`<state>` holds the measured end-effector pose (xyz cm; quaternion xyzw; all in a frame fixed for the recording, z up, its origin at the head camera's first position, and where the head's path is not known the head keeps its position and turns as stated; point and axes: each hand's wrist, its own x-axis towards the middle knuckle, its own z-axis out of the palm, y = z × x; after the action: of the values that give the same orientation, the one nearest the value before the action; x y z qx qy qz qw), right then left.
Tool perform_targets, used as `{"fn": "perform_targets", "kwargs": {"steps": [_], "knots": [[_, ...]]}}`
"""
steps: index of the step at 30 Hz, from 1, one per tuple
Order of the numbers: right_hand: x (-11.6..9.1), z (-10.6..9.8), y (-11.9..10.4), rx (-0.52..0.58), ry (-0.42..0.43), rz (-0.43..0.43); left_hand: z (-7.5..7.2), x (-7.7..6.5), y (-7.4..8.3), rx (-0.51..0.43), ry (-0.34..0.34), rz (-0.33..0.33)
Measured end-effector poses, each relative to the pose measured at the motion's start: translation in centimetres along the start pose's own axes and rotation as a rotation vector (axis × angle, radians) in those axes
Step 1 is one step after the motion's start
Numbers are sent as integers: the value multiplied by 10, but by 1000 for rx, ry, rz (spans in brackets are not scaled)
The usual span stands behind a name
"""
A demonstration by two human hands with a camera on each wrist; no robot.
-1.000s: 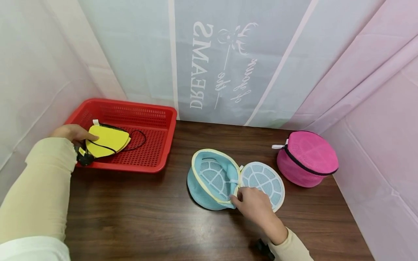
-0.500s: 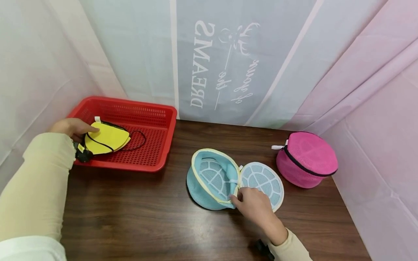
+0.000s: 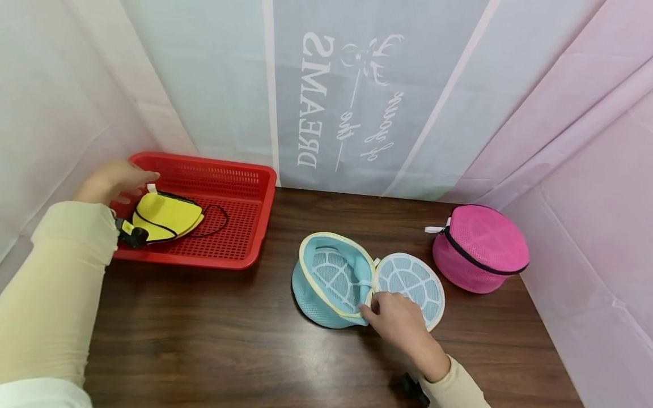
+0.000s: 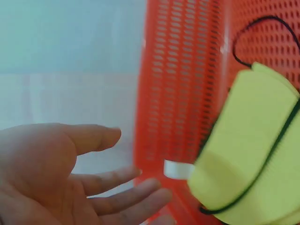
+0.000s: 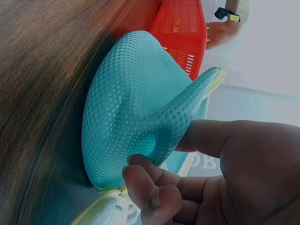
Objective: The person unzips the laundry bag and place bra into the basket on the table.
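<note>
My left hand (image 3: 116, 178) is over the left end of the red plastic basket (image 3: 250, 262), its fingers extended and holding nothing. Just beside it, inside the basket, lies a flat, folded yellow piece (image 3: 170, 212) with black edging, a thin black cord and a white tag. In the left wrist view the fingers (image 4: 126, 197) spread apart from this yellow piece. A light-blue mesh laundry bag (image 3: 312, 294) with yellow trim stands unzipped on the table, its round lid (image 3: 412, 276) folded out to the right. My right hand (image 3: 400, 322) pinches its rim, thumb and fingers bending the mesh wall (image 5: 126, 98).
A pink mesh laundry bag (image 3: 479, 249) with a black zip band and white tag stands at the right, closed. Behind the brown wooden table (image 3: 219, 340) hangs a printed curtain (image 3: 352, 102). Pale cloth sides border the left and right.
My left hand has let go of the yellow piece and moved up and back toward the basket's far left corner, fingers opening. The right hand keeps its pinch on the blue bag.
</note>
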<state>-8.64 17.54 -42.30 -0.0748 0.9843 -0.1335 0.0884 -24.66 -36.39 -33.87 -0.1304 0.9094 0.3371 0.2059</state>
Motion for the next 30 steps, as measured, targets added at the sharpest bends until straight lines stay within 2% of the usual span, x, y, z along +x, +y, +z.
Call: {"fn": "perform_targets", "kwargs": {"steps": [6, 14, 20, 23, 30], "knots": [[-1, 1, -1, 12, 1, 3, 0, -13, 20, 29, 7, 124], [-3, 1, 0, 24, 24, 3, 13, -44, 55, 180, 58, 290], [-3, 1, 0, 35, 35, 3, 34, -69, 79, 243, 98, 425], [-3, 1, -1, 33, 38, 0, 47, -79, 88, 279, 113, 472], [-4, 2, -2, 37, 37, 7, 85, -101, 105, 283, 55, 546]]}}
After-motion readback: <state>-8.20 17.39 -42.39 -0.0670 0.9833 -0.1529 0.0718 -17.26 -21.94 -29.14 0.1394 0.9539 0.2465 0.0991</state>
